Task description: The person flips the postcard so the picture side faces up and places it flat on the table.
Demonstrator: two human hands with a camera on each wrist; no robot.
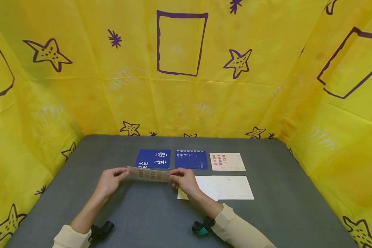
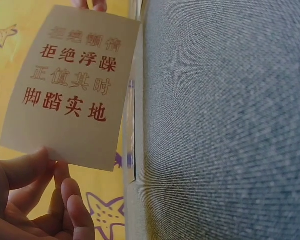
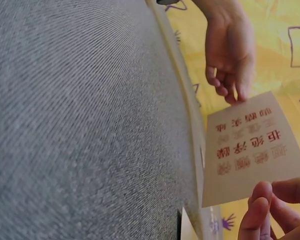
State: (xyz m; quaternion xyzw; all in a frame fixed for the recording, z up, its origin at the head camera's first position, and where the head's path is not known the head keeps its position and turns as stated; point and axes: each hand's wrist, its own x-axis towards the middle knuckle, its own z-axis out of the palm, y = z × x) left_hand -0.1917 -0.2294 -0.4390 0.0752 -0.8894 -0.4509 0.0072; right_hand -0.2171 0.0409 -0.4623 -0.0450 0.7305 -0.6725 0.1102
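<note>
A cream card point(image 1: 149, 174) with rows of red characters is held up off the table, tilted, between both hands. My left hand point(image 1: 110, 181) pinches its left edge between thumb and fingers. The right edge is pinched by my right hand point(image 1: 186, 180). In the left wrist view the card point(image 2: 70, 90) shows its printed face, and the left hand point(image 2: 40, 195) grips its lower edge. The right wrist view has the same card point(image 3: 250, 150) with the right hand point(image 3: 275, 210) at its near edge. Behind it lies a blue card point(image 1: 153, 158), partly hidden.
To the right lie another blue card point(image 1: 190, 160) and a cream printed card point(image 1: 227, 162). Two white cards, a left one point(image 1: 204, 186) and a right one point(image 1: 234, 187), lie overlapping in front, the left partly behind my right hand. A yellow patterned cloth point(image 1: 186, 96) surrounds the grey table point(image 1: 148, 220).
</note>
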